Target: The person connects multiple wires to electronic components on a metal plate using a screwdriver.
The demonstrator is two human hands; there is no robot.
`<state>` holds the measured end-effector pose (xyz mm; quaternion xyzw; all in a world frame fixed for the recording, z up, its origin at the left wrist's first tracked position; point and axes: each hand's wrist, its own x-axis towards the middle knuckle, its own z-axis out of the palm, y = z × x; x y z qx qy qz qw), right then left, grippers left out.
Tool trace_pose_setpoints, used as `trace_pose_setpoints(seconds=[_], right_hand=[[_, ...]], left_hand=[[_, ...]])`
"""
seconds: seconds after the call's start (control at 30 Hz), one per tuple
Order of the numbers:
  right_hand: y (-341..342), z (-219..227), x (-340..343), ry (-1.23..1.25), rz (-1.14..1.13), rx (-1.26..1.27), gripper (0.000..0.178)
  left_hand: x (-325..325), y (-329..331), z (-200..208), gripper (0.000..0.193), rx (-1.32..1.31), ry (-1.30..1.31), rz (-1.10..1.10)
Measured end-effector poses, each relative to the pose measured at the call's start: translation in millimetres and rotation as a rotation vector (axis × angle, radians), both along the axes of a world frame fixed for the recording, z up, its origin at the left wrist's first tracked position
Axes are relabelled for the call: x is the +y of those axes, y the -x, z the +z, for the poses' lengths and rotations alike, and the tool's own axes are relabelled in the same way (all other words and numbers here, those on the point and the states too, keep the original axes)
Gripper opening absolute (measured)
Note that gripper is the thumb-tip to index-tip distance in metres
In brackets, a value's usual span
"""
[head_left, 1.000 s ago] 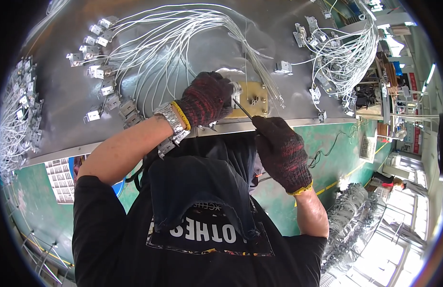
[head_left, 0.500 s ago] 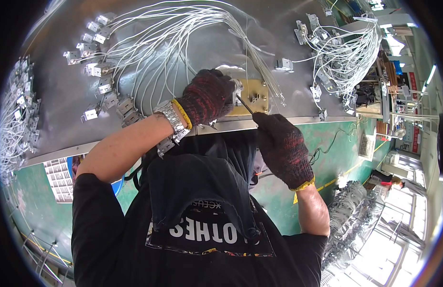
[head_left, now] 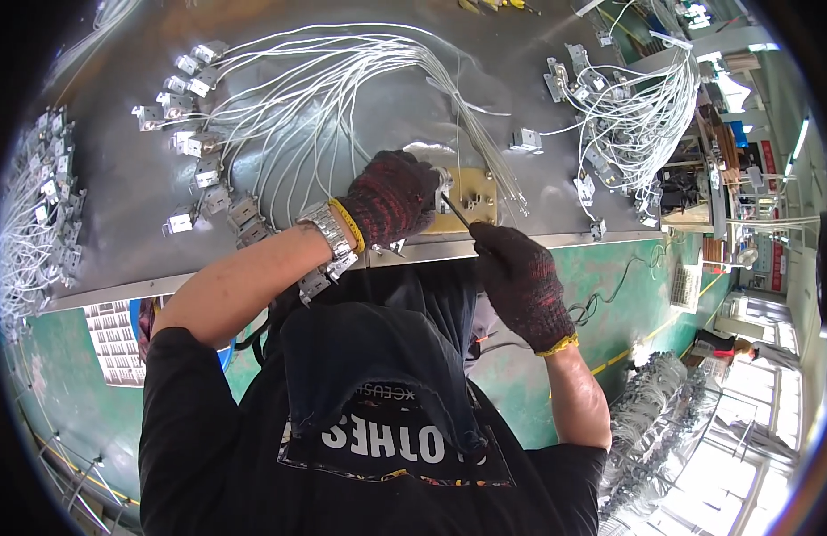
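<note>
My left hand [head_left: 391, 198], in a dark red and black knit glove, is closed at the left side of a brass-coloured plate [head_left: 463, 180] with small posts. Its fingers hold a small metal fitting [head_left: 444, 180] against that plate. My right hand [head_left: 523, 286], gloved alike, grips a screwdriver whose handle is hidden in the fist. The thin dark screwdriver shaft [head_left: 457, 213] slants up and left to the fitting; the exact contact of its tip is too small to tell. Metal brackets [head_left: 315, 284] hang at the table edge under my left wrist.
Several white wires [head_left: 342, 55] with metal brackets [head_left: 214, 198] on their ends fan across the metal tabletop [head_left: 279, 98]. More wired bundles lie at the far left [head_left: 42, 205] and at the right [head_left: 650, 116]. The table's front edge [head_left: 565, 239] borders a green floor [head_left: 601, 286].
The whole view has shifted slightly, so the tabletop sits lower in the picture. Both hands, the screwdriver and the fitting keep nearly the same places at the plate.
</note>
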<state>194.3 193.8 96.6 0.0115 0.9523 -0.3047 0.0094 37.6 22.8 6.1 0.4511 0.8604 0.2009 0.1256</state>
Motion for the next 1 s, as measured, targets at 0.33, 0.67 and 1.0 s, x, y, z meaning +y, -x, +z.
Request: trace_pose_setpoints(seconds=[0.33,0.67,1.0], right_hand=[[-6.4,-12.3,10.3,0.406,-0.145,-0.059,0.04],[-31.3,-59.0,-4.0,1.084,-0.353,-0.122,0.047],[-61.3,-110.4,-10.6,1.399,-0.249,-0.112,0.035]], left_hand=[[-12.8,-1.5,-8.4,0.058,0.077,-0.172,-0.007],[-20.4,9.1,25.8,0.077,-0.041,-0.067,-0.043],[-34.1,130.5,21.8,0.115,0.419,0.207,0.439]])
